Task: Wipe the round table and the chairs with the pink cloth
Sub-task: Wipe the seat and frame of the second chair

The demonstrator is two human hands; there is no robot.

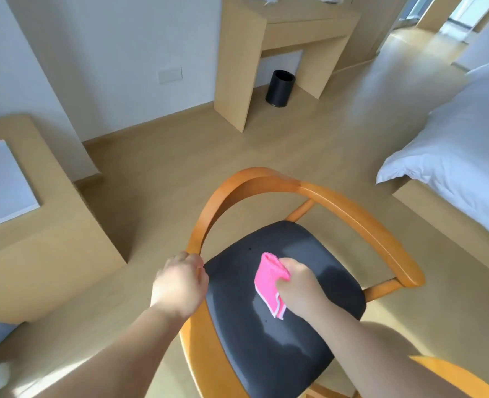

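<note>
1. One head view shows everything. A wooden chair (pixel 266 282) with a curved orange-brown rail fills the lower centre of the frame, its dark padded seat (pixel 280 334) facing up.
2. Right hand (pixel 300 288), at lower centre, has its fingers curled around the pink cloth (pixel 269 285) and presses the bunched cloth down on the middle of the seat.
3. Left hand (pixel 180 282), just left of it, is curled over the near left end of the rail, apparently steadying the chair.
4. Handling, as a judgement: the cloth looks soft, light and floppy, so it is best kept wadded in the palm with a folded face down; a loose corner hangs below the hand. The seat looks smooth and slightly shiny, so the cloth should glide. The chair seems rigid, and its rail makes a good hold.
5. No round table shows in this view, so that part cannot be judged.
6. Upper frame holds a wooden desk (pixel 280 38) with a black bin (pixel 280 88) beneath it; a white bed (pixel 453 139) sits at right.
</note>
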